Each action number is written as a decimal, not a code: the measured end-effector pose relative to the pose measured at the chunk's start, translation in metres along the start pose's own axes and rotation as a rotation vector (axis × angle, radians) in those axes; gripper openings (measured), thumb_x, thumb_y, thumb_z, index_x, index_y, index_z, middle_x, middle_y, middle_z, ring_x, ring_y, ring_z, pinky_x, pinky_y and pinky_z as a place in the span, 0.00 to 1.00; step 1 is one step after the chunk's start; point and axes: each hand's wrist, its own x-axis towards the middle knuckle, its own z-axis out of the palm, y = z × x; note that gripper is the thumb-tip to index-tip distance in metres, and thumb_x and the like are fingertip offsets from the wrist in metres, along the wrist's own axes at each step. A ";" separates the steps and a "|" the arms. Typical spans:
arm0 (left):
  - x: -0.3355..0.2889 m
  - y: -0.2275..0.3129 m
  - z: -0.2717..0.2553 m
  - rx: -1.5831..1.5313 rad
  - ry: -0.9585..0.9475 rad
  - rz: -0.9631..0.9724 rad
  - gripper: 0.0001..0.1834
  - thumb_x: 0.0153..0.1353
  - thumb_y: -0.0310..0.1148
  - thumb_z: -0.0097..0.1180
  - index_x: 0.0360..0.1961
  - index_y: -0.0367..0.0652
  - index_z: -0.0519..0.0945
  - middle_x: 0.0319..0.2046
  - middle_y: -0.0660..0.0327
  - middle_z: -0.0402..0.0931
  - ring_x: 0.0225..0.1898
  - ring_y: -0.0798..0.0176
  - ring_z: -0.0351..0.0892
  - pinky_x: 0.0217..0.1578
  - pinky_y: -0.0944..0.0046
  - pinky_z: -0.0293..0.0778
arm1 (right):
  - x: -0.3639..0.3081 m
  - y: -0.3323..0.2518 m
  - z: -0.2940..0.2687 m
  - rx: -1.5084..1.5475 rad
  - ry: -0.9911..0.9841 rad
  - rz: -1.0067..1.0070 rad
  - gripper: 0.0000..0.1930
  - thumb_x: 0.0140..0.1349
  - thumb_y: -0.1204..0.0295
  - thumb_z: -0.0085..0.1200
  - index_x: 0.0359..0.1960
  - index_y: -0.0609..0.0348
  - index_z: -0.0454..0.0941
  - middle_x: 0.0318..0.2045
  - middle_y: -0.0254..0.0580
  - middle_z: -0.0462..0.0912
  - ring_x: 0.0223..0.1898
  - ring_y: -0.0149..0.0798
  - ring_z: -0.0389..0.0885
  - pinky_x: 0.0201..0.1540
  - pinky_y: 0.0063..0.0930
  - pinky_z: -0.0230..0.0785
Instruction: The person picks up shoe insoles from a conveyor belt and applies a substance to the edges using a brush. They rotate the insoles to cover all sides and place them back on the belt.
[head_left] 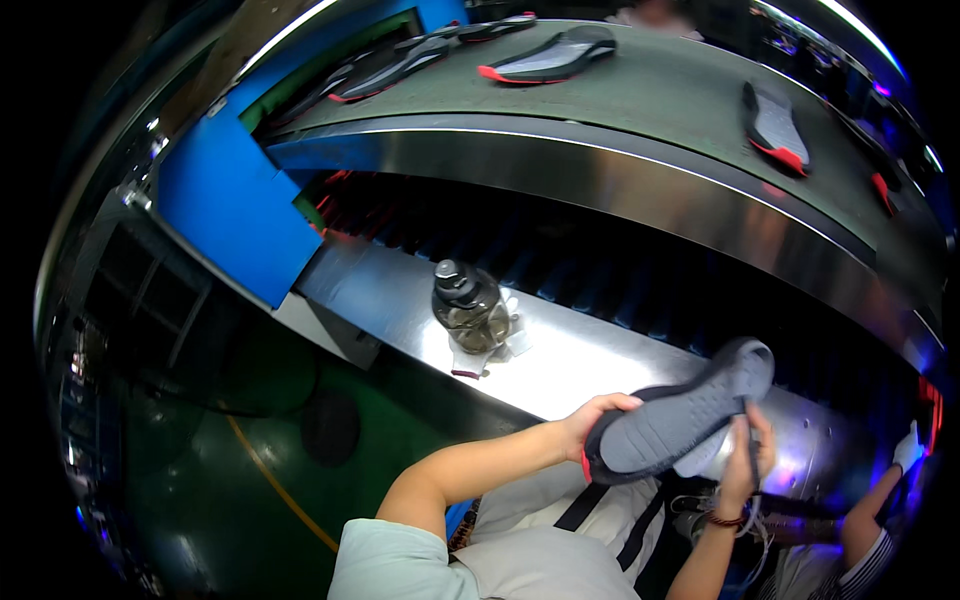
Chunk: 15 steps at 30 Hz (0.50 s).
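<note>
My left hand (598, 415) grips a grey and black shoe sole (665, 430) by its red-tipped toe end, thumb on the upper face. The sole is tilted above my lap, at the near edge of the metal ledge, heel end pointing up and right. At the heel end, my right hand (752, 455) is closed around a thin dark stick-like tool (753, 440). Its upper end meets the sole's edge near the heel; its exact kind is unclear.
On the metal ledge (400, 305) stand a dark see-through bottle (470, 308) and a whitish cloth (470, 360). Beyond, a green conveyor belt (660, 85) carries several soles (555, 55). A blue machine housing (225, 200) is at left. At right, another person's gloved hand (907, 448) shows.
</note>
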 end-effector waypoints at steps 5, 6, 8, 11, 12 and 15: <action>-0.007 0.013 0.008 0.057 0.306 0.017 0.33 0.48 0.50 0.45 0.53 0.42 0.61 0.47 0.49 0.65 0.45 0.51 0.68 0.42 0.44 0.64 | -0.018 -0.036 -0.030 0.561 -0.509 0.399 0.10 0.45 0.83 0.52 0.33 0.68 0.73 0.30 0.48 0.77 0.18 0.25 0.71 0.18 0.13 0.64; -0.012 0.015 0.016 0.077 0.363 0.001 0.33 0.47 0.49 0.46 0.53 0.42 0.61 0.47 0.50 0.64 0.45 0.51 0.68 0.43 0.47 0.65 | -0.015 -0.030 -0.037 0.688 -0.335 0.422 0.10 0.47 0.83 0.50 0.34 0.67 0.72 0.31 0.48 0.77 0.18 0.25 0.69 0.19 0.13 0.62; -0.022 0.021 0.015 0.201 0.448 0.051 0.32 0.48 0.47 0.46 0.51 0.39 0.63 0.47 0.49 0.65 0.46 0.50 0.67 0.45 0.51 0.64 | -0.014 -0.020 -0.050 0.957 0.062 0.448 0.09 0.50 0.81 0.48 0.36 0.65 0.71 0.33 0.46 0.76 0.17 0.25 0.66 0.20 0.14 0.60; -0.034 0.029 0.024 0.345 0.514 0.102 0.27 0.50 0.39 0.46 0.48 0.31 0.65 0.43 0.47 0.69 0.42 0.52 0.71 0.47 0.58 0.65 | -0.021 0.000 -0.069 0.982 0.333 0.455 0.09 0.53 0.80 0.46 0.37 0.64 0.69 0.35 0.45 0.75 0.17 0.24 0.63 0.22 0.14 0.58; -0.035 0.030 0.032 0.439 0.627 0.116 0.27 0.49 0.36 0.48 0.47 0.28 0.64 0.41 0.47 0.70 0.40 0.53 0.73 0.45 0.60 0.67 | -0.028 0.008 -0.073 0.947 0.372 0.469 0.09 0.53 0.81 0.46 0.37 0.64 0.70 0.36 0.45 0.74 0.18 0.24 0.64 0.21 0.14 0.58; -0.039 0.041 0.067 0.572 0.617 0.137 0.26 0.46 0.34 0.49 0.46 0.28 0.66 0.40 0.46 0.71 0.40 0.54 0.73 0.44 0.62 0.68 | -0.054 0.020 -0.082 0.890 0.477 0.564 0.08 0.52 0.81 0.46 0.36 0.64 0.71 0.36 0.44 0.74 0.19 0.25 0.65 0.21 0.13 0.60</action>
